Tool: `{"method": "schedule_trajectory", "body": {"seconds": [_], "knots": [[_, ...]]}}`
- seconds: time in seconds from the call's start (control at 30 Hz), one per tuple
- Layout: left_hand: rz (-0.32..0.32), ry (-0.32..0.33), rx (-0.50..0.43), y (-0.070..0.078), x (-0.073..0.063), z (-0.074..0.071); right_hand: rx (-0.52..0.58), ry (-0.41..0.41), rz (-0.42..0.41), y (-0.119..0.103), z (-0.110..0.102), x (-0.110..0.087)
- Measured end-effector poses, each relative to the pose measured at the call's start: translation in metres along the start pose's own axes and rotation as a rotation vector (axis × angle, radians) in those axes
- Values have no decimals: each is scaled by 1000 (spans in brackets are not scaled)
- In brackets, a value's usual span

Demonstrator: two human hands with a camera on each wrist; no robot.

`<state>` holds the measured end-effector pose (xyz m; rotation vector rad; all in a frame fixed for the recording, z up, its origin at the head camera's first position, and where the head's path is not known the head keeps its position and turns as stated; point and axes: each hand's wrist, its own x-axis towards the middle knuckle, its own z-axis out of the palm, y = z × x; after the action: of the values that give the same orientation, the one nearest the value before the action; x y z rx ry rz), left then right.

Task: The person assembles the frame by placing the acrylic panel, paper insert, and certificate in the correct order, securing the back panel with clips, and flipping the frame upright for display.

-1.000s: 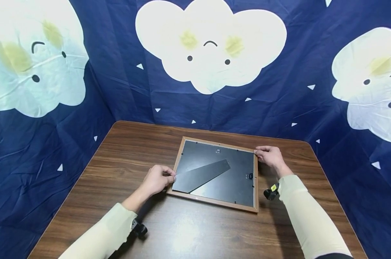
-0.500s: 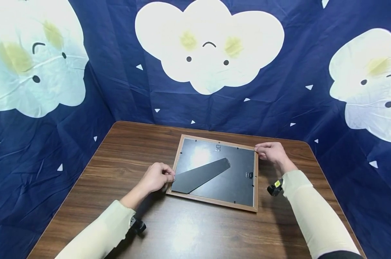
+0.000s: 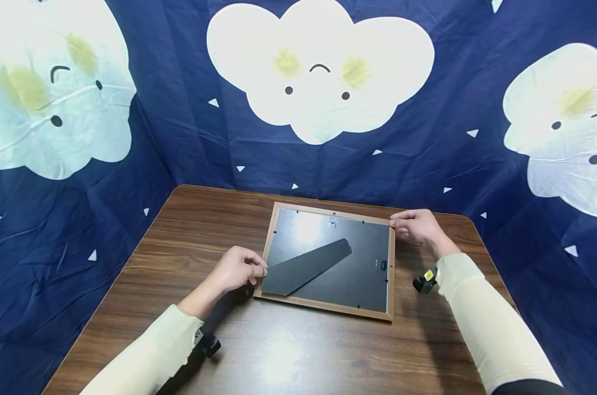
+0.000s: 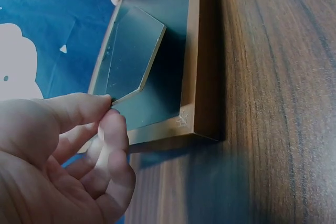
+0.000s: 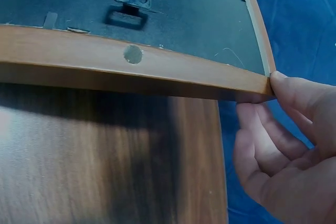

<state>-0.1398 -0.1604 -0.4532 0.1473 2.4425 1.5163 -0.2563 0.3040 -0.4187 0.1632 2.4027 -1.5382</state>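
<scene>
A wooden picture frame (image 3: pixel 323 314) lies face down, its dark backing board (image 3: pixel 358 285) showing. Across the board runs a dark stand leg (image 3: pixel 308 267), its wide end at the left rail. My left hand (image 3: pixel 239 267) is at the frame's left side. In the left wrist view, thumb and index finger pinch the corner of the stand leg (image 4: pixel 134 51). My right hand (image 3: pixel 417 226) pinches the frame's far right corner, thumb on top and fingers underneath. The right wrist view shows that the frame's side (image 5: pixel 68 72) there is raised off the table.
The brown wooden table (image 3: pixel 298 356) has rounded far corners. A blue cloth backdrop (image 3: pixel 180 131) with white clouds hangs behind and at both sides. Metal hangers, one of them (image 5: pixel 128 9) near the right rail, and small tabs sit on the backing.
The frame's far edge has risen slightly, and the light's reflection on the backing has shifted. My right hand has moved a little up and right with the corner. My left hand has hardly moved.
</scene>
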Motion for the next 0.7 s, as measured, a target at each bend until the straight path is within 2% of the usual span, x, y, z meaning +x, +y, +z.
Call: {"method": "schedule_trajectory", "body": {"seconds": [0.17, 0.3, 0.7], "knots": [[-30, -24, -52, 0, 0, 0, -101, 24, -55, -10, -6, -2], [-22, -27, -59, 0, 0, 0, -145, 39, -100, -19, -9, -4], [21, 30, -39, 4, -1, 1, -176, 111, -235, -33, -15, -12]]}}
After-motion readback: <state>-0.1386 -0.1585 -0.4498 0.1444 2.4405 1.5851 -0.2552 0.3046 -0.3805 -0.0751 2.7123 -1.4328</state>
